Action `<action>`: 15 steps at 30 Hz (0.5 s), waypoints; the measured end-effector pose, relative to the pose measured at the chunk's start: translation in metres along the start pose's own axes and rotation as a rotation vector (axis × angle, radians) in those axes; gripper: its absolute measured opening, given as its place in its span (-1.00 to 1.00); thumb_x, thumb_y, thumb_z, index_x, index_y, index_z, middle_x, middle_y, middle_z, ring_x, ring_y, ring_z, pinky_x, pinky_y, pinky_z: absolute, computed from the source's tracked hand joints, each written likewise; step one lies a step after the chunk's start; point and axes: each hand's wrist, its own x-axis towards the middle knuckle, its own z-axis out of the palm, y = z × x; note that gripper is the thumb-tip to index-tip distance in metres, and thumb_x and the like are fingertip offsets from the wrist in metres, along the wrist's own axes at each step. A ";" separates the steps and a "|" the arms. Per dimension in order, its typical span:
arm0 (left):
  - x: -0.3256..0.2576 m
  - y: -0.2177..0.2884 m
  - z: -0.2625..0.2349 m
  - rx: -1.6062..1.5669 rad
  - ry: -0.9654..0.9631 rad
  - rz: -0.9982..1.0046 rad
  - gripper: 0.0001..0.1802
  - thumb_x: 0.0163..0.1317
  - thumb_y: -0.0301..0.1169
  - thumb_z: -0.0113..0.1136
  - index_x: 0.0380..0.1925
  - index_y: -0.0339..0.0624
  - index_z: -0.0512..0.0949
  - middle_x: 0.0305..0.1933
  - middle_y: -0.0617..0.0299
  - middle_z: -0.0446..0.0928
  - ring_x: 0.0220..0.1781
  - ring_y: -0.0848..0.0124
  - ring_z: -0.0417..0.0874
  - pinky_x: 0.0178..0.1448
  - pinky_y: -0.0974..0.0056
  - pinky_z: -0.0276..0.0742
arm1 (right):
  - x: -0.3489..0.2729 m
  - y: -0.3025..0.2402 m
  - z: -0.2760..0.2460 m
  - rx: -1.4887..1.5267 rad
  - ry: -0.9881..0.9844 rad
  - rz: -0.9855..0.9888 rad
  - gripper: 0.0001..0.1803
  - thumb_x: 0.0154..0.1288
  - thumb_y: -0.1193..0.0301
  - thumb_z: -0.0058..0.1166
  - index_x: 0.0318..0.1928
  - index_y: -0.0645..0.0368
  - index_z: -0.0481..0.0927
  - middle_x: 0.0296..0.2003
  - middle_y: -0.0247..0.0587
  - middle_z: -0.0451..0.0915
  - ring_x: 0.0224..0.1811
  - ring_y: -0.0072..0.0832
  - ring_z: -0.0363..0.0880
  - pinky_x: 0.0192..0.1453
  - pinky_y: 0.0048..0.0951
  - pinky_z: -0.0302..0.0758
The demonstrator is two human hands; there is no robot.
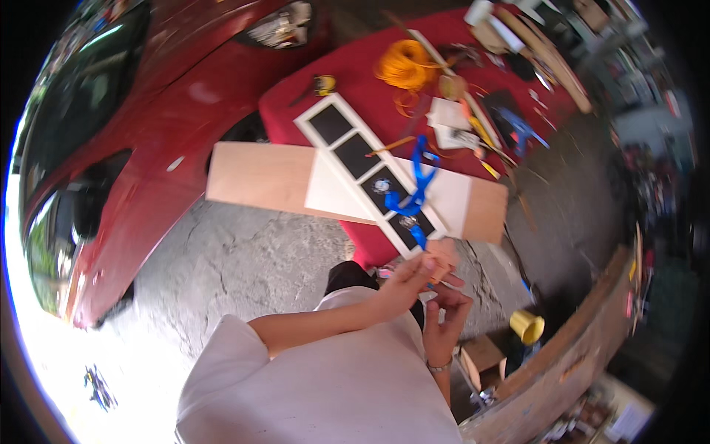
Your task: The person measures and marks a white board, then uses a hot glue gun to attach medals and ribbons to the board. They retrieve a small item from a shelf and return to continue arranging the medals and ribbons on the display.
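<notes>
In front of my waist my two hands are close together. My left hand [405, 287] is closed, its thumb and fingers pinching the lower end of a blue ribbon [423, 185]. A salmon-coloured patch shows beside the fingertips; whether it is a small piece or part of the hand I cannot tell. My right hand [447, 320] has bent fingers just below, by a tiny blue bit; what they grip is hidden. The ribbon lies loosely over a white frame [358, 180] with black panels, on which small round emblems show. Beneath it a pale board [259, 172] lies crosswise.
A red-covered table [296, 96] carries orange cord [405, 65], a tape measure [324, 84], a blue glue gun [518, 127], papers and wood strips. A red car [177, 96] stands at the left. At lower right are a wooden plank [562, 362] and a yellow cup [526, 326].
</notes>
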 end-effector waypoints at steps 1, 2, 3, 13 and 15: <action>-0.002 0.003 -0.001 0.012 0.010 0.039 -0.48 0.69 -0.04 -0.24 0.30 -0.21 0.42 0.08 0.08 0.68 0.00 0.32 0.76 0.04 0.30 0.66 | 0.004 0.001 0.003 0.062 -0.023 -0.011 -0.51 0.40 0.29 0.34 0.07 0.21 0.32 -0.11 -0.18 0.47 -0.05 -0.44 0.48 0.05 -0.32 0.46; -0.001 0.003 0.000 0.003 0.001 0.104 -0.51 0.69 -0.04 -0.23 0.26 -0.19 0.44 0.00 0.12 0.68 -0.12 0.40 0.73 -0.11 0.37 0.61 | 0.008 0.001 0.002 -0.006 -0.056 -0.065 -0.48 0.42 0.20 0.31 0.10 0.24 0.33 -0.11 -0.18 0.46 -0.04 -0.41 0.49 0.06 -0.32 0.45; 0.000 0.005 0.002 -0.008 -0.002 0.200 -0.53 0.69 -0.05 -0.22 0.23 -0.17 0.47 -0.07 0.17 0.69 -0.25 0.49 0.70 -0.25 0.43 0.56 | 0.015 0.002 0.000 -0.048 -0.105 -0.124 -0.44 0.44 0.12 0.27 0.13 0.26 0.33 -0.10 -0.17 0.46 -0.04 -0.38 0.49 0.08 -0.31 0.44; 0.022 -0.018 0.007 0.293 0.683 0.559 -0.51 0.68 0.02 -0.22 0.22 -0.15 0.41 -0.41 0.36 0.46 -0.34 0.58 0.44 -0.20 0.38 0.37 | 0.127 0.035 -0.010 -0.247 -0.843 -0.566 -0.25 0.55 -0.12 0.00 0.21 0.46 0.43 0.03 0.06 0.52 0.01 -0.08 0.54 0.16 -0.06 0.47; 0.022 -0.026 0.016 0.058 0.612 0.618 -0.49 0.69 0.02 -0.26 0.25 -0.15 0.38 -0.40 0.35 0.48 -0.38 0.58 0.42 -0.25 0.39 0.35 | 0.162 0.019 -0.026 -0.345 -1.126 -0.494 -0.29 0.61 -0.03 -0.10 0.29 0.49 0.42 0.20 0.18 0.55 0.18 -0.03 0.58 0.20 -0.14 0.51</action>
